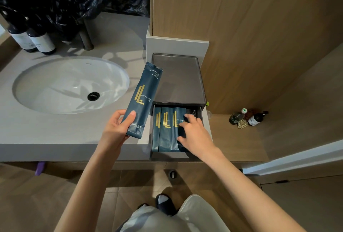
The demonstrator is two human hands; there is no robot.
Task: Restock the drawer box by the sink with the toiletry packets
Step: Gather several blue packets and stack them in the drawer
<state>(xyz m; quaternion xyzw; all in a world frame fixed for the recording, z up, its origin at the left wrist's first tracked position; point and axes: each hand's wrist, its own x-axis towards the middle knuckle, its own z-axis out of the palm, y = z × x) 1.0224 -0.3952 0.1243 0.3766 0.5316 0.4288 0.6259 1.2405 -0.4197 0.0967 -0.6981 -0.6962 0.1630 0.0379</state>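
Observation:
A dark grey drawer box (178, 79) stands on the counter right of the sink, its drawer (168, 155) pulled out toward me. Three dark blue packets (165, 131) with gold lettering lie side by side in the drawer. My right hand (194, 133) rests inside the drawer on the rightmost packet, fingers spread over it. My left hand (117, 129) holds another long dark blue packet (142, 100) by its lower end, tilted upright above the counter just left of the drawer.
A white oval sink (70, 85) lies left in the grey counter (55, 133). Dark bottles (33, 38) and a tap (86, 37) stand behind it, under a black plastic bag. Small bottles (248, 117) sit on the wooden ledge at right. A wood panel rises behind the box.

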